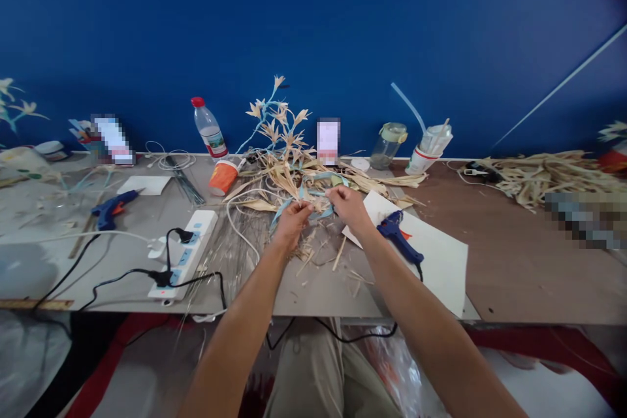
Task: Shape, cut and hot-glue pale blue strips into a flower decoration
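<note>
Now | forearms [255, 304] angled inward | left hand [294, 219], right hand [347, 202] apart, near dried husks [283, 176] | both grips pinched, contents unclear

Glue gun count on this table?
2. One glue gun lies left of the power strip; the other lies on the white card, near the right hand. Any under the clutter wouldn't show.
</note>
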`<state>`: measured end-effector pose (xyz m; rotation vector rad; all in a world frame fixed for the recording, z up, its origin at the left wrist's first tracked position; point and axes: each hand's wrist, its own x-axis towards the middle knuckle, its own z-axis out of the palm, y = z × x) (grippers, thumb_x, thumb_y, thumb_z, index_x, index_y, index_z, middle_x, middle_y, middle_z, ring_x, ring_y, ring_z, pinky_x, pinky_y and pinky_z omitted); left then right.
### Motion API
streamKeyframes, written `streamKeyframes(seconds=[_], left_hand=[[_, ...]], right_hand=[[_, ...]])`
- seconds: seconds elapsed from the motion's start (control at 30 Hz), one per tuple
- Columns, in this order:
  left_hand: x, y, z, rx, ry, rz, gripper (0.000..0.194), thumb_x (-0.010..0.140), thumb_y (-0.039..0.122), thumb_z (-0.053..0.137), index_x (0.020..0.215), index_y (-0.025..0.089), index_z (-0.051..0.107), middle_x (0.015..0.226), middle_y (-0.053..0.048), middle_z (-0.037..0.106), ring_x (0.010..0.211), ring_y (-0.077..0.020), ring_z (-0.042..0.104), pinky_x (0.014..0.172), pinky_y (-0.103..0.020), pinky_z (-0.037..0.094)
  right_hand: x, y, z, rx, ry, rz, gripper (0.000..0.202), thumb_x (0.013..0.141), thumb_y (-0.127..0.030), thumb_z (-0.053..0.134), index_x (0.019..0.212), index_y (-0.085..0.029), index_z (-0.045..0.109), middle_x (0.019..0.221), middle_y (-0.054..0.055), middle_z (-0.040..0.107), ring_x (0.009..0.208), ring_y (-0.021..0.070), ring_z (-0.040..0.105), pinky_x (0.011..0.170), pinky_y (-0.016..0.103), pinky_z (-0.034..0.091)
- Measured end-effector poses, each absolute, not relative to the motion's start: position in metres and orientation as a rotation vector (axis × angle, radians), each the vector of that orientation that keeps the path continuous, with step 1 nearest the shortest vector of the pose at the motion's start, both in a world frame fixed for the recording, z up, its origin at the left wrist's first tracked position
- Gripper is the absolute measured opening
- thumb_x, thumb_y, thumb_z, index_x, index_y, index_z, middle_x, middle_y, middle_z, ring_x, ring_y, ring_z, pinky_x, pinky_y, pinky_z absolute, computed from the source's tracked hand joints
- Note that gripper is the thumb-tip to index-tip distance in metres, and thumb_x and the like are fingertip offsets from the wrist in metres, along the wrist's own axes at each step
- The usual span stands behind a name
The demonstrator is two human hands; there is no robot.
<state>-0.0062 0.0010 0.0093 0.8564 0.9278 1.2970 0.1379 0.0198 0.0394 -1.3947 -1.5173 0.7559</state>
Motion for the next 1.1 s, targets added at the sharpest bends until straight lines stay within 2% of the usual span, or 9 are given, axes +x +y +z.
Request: streamKeyframes(seconds=[0.17,0.27,0.4,0.53,0.8,1.0,1.1], left_hand=[[-0.008,0.003,0.012,0.735,0.92,1.36,0.031,0.053,0.03,0.078,0.066,0.014,0.055,0.049,0.008,0.038,0.04,-0.0016,0.029,0.041,-0.018,0.023],[-0.01,0.004,0.013,0.721,0.905,1.382,0.028,0.055,0.028,0.076,0.066,0.014,0.054,0.048,0.008,0.039,0.04,-0.0018,0.03,0.042,-0.019,0.024],[-0.011,0.004,0.012,0.696,0.893,1.372,0.029,0.055,0.027,0.076,0.067,0.015,0.053,0.048,0.009,0.038,0.04,-0.0017,0.03,0.042,-0.019,0.023],[-0.011,0.004,0.012,0.682,0.892,1.371,0.031,0.054,0.028,0.076,0.068,0.015,0.052,0.048,0.01,0.038,0.038,-0.0013,0.029,0.041,-0.019,0.02],[-0.01,0.007,0.007,0.683,0.903,1.359,0.031,0.055,0.029,0.076,0.068,0.015,0.051,0.049,0.01,0.038,0.039,-0.0016,0.03,0.041,-0.018,0.022],[-0.011,0.006,0.01,0.667,0.922,1.378,0.031,0.053,0.028,0.077,0.068,0.015,0.052,0.048,0.01,0.038,0.039,-0.0013,0.029,0.041,-0.018,0.022],[-0.011,0.006,0.01,0.662,0.933,1.373,0.031,0.054,0.027,0.077,0.067,0.015,0.052,0.048,0.01,0.038,0.038,-0.0012,0.029,0.04,-0.019,0.021]], right_hand=[[0.154,0.016,0.044,-1.454,-1.782,0.768,0.018,0.075,-0.031,0.051,0.077,-0.018,0.064,0.066,0.0,0.06,0.061,0.0134,0.052,0.06,0.025,0.038],[0.163,0.014,0.043,-1.694,-1.936,0.536,0.017,0.078,-0.024,0.049,0.08,-0.02,0.065,0.077,0.004,0.066,0.072,0.0168,0.058,0.065,0.027,0.04],[0.166,0.017,0.033,-2.075,-1.978,0.267,0.024,0.082,-0.029,0.047,0.093,-0.019,0.065,0.094,0.012,0.066,0.084,0.0225,0.061,0.069,0.03,0.042],[0.16,0.025,0.02,-2.169,-2.071,0.135,0.033,0.08,-0.033,0.05,0.106,-0.016,0.06,0.111,0.017,0.059,0.091,0.0264,0.062,0.073,0.034,0.044],[0.159,0.047,0.021,-2.257,-2.124,0.22,0.039,0.075,-0.025,0.055,0.113,-0.014,0.057,0.105,0.02,0.063,0.097,0.0302,0.062,0.072,0.036,0.048],[0.159,0.054,0.023,-2.278,-2.113,0.271,0.033,0.073,-0.02,0.055,0.106,-0.017,0.062,0.102,0.018,0.066,0.096,0.0288,0.063,0.072,0.035,0.047],[0.162,0.05,0.021,-2.208,-2.037,0.257,0.03,0.074,-0.023,0.055,0.102,-0.016,0.063,0.1,0.017,0.066,0.095,0.0281,0.062,0.074,0.035,0.047]])
